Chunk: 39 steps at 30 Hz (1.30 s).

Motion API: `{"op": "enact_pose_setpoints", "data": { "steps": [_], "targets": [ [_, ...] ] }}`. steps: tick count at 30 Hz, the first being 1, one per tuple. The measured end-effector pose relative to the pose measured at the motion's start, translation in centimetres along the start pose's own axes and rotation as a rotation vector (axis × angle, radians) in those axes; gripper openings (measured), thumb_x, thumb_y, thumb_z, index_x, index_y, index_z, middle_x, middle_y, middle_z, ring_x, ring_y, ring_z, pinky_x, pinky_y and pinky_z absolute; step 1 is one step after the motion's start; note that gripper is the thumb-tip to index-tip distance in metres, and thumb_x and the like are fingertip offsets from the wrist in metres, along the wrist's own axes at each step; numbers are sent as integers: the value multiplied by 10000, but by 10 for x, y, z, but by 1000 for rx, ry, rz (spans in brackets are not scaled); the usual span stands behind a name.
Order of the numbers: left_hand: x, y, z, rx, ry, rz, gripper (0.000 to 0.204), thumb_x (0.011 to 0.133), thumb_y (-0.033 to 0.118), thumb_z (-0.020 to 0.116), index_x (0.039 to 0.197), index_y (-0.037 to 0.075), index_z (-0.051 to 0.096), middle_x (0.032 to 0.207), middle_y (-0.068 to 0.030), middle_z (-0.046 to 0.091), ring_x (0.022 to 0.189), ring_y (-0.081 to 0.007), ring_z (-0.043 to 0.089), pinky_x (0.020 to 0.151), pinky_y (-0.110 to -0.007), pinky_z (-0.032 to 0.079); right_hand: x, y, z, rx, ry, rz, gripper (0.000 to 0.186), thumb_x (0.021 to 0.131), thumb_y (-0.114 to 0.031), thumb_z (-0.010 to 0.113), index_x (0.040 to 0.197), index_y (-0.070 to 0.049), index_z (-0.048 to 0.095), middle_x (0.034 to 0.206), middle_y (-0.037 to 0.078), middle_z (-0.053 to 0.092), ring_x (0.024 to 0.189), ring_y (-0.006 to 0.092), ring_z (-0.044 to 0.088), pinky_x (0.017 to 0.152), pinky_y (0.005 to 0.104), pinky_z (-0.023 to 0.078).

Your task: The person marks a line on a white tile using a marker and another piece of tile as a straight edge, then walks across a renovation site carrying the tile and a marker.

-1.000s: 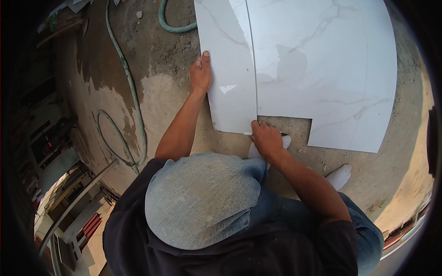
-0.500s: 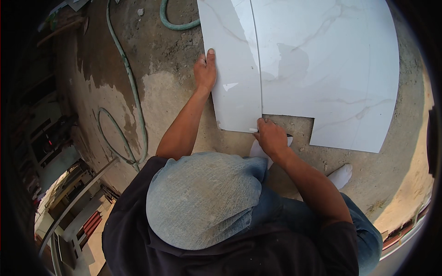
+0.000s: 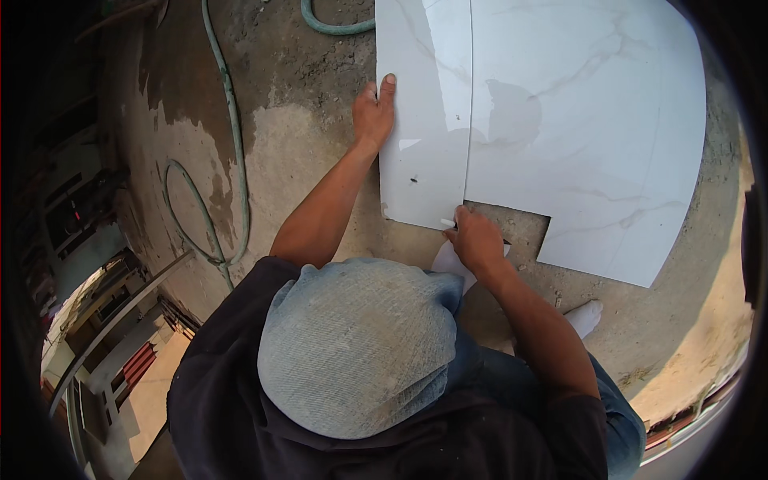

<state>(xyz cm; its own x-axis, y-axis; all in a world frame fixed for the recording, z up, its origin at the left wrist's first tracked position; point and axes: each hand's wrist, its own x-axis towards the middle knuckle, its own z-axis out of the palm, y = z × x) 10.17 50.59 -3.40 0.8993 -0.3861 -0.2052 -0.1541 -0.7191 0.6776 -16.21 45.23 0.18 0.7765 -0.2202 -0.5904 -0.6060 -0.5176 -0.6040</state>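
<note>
A narrow white marbled tile strip (image 3: 420,164) lies against a large white marbled tile (image 3: 600,152), which has a rectangular notch at its near edge. My left hand (image 3: 374,116) grips the strip's left edge, thumb on top and fingers curled beneath. At the strip's near right corner, my right hand (image 3: 480,240) is closed, its fingers bent and touching the corner. A short white stick-like piece (image 3: 449,223) pokes out by the fingertips, and something dark shows beyond the hand; what the fingers hold is mostly hidden. Two small dark specks (image 3: 414,179) sit on the strip.
A green hose (image 3: 236,152) loops over the partly wet concrete floor (image 3: 292,160) at left, another hose piece (image 3: 340,28) beside the strip's far end. A white-covered foot (image 3: 585,318) rests near the notch. Red stacked pieces (image 3: 138,364) lie at far left.
The view has shifted, with tiles and hands sitting slightly farther right and turned a little. Dark specks now show on the strip. Both hands keep their places on it.
</note>
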Motion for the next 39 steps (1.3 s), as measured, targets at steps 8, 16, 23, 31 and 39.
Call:
{"op": "enact_pose_setpoints", "data": {
  "steps": [8,16,23,31,39],
  "targets": [
    [2,-3,-1,65,25,-47,683,891,605,441,914,-62,588,873,-272,632,854,-416,615,754,-449,471,5,-4,-2,-6,-17,-28,329,758,-265,719,908,-20,559,817,197,645,802,383,625,702,482,487],
    [-1,1,-3,37,22,-46,720,857,641,475,946,-62,605,883,-251,637,861,-354,621,783,-410,467,4,-6,-2,-1,8,6,309,754,-258,717,889,-13,584,824,204,649,804,385,625,715,471,485],
    [-2,-5,3,35,57,-13,695,859,638,465,924,-39,605,864,-258,636,845,-406,618,757,-461,476,3,-5,-4,-23,-29,26,318,761,-271,711,897,-18,575,826,205,647,809,388,624,720,474,486],
    [-4,9,1,48,6,-33,674,879,608,458,932,-51,594,862,-273,631,871,-424,612,759,-449,469,1,0,-4,-15,-47,12,345,768,-260,707,963,-30,540,887,193,632,822,383,627,700,488,498],
    [2,-5,4,25,29,-32,683,879,620,441,925,-44,596,864,-270,631,873,-432,605,763,-461,464,1,-3,-4,-15,-8,-8,373,768,-317,707,954,-35,547,841,187,646,807,378,630,697,481,493]
  ]
}}
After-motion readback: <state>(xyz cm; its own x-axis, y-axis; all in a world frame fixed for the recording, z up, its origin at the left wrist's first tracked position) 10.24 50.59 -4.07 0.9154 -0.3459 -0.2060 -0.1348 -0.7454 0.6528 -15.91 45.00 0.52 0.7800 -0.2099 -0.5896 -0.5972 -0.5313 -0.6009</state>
